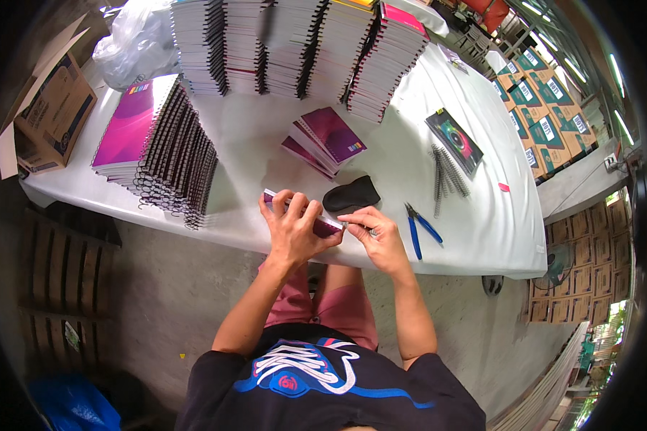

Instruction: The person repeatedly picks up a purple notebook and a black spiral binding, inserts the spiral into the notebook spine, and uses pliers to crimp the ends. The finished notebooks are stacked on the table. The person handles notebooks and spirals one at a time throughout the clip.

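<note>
Near the table's front edge, my left hand [292, 228] is closed over a small purple notebook [326, 228], its fingers spread along the top and the thumb underneath. At the notebook's right end, my right hand [379, 239] pinches something thin and small that I cannot make out. Just beyond both hands lies a black cloth pouch [352, 192]. Farther back, several purple notebooks [331, 140] rest in a loose, fanned pile. To the right of my right hand lie cutting pliers [422, 228] with blue handles, their jaws pointing away from me.
Loose wire coils [447, 174] lie beside a dark booklet [454, 141] at the right. A tall stack of spiral notebooks [131, 123] stands at the left, with more stacks [287, 54] at the back. An open carton [56, 115] and a plastic bag [138, 44] occupy the left end.
</note>
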`<state>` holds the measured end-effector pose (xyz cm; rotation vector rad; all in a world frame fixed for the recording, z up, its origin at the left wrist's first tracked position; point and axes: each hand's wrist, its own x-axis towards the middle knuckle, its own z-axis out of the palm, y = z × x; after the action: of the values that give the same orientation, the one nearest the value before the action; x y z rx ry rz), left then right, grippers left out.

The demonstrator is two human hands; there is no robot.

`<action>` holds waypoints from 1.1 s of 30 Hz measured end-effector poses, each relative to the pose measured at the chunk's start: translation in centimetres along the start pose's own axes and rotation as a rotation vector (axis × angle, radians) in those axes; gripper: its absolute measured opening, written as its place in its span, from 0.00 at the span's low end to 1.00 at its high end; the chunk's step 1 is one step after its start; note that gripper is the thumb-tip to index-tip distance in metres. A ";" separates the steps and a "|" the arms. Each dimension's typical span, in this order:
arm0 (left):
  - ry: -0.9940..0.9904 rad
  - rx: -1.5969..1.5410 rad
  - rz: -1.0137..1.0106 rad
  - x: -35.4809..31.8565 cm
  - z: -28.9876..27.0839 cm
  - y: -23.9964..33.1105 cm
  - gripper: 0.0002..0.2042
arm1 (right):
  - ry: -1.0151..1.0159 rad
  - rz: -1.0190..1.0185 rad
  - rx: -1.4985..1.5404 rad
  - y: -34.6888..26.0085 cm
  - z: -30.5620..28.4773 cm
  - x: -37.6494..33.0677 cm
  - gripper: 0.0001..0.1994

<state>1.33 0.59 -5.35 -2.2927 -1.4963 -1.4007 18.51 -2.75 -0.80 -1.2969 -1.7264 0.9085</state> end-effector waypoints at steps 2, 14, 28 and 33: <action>-0.016 0.007 -0.001 0.0 -0.1 0.0 0.22 | -0.129 0.135 0.123 0.1 -0.5 0.0 0.09; -0.079 0.093 -0.024 -0.1 -0.3 -0.3 0.29 | -0.122 0.051 0.017 -1.7 -0.9 0.1 0.10; -0.066 0.031 -0.010 0.1 -1.5 -0.3 0.28 | -0.083 -0.149 -0.571 0.6 -2.7 3.3 0.20; -0.139 -0.069 0.033 0.5 -1.5 -1.5 0.28 | -0.083 -0.384 -0.698 6.4 -3.1 5.2 0.22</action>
<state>-0.67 0.96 -4.74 -2.4916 -1.4593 -1.3298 23.02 3.97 -4.21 -1.2704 -2.3673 0.1271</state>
